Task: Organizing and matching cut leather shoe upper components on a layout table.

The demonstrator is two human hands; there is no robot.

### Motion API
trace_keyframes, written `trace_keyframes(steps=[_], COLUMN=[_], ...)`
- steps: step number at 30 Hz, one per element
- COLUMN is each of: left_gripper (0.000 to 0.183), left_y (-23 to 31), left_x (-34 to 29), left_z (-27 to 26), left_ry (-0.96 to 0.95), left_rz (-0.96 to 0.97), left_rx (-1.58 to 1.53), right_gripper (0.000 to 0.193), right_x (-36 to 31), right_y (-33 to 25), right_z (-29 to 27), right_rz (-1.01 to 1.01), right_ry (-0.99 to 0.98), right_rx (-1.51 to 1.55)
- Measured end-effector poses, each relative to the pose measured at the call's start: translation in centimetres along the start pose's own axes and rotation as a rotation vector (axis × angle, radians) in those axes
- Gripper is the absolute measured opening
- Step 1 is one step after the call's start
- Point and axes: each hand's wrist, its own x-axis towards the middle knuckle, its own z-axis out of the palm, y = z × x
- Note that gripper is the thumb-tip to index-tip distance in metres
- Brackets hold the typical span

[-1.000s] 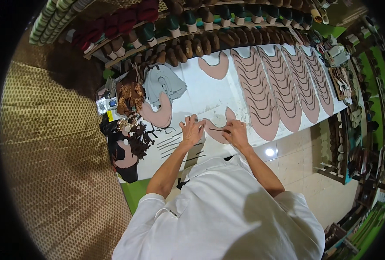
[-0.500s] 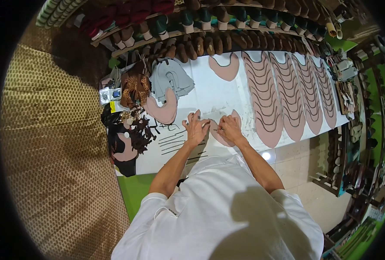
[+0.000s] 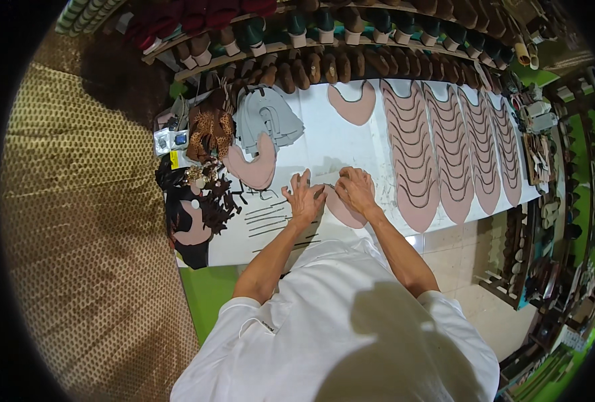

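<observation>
Both hands now sit closer together than a moment ago: the left hand (image 3: pixel 305 199) presses flat, fingers spread, beside the right hand (image 3: pixel 355 190), which rests on a pink leather piece (image 3: pixel 343 207) near the front edge of the white table (image 3: pixel 324 144). Neither hand grips anything. The dark strips (image 3: pixel 268 220) left of them lie unmoved.

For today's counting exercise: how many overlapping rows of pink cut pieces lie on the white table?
4, side by side right of the hands: first row, second, third, fourth nearest the table's right end.
</observation>
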Motion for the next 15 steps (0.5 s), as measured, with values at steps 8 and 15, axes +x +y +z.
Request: trace_keyframes(steps=[8, 15], left_gripper=[0.025, 0.024], left_y=[-0.3, -0.6], left_x=[-0.2, -0.3], left_z=[0.3, 0.7], left_ry=[0.045, 0.062], left_rz=[0.035, 0.052], left_rx=[-0.005, -0.023], right_gripper=[0.02, 0.018], right_x=[1.8, 2.6], right_y=[-0.6, -0.5], right_z=[1.1, 1.2], right_rz=[-0.005, -0.019], right_ry=[-0.121, -0.174], right_rx=[-0.058, -0.127])
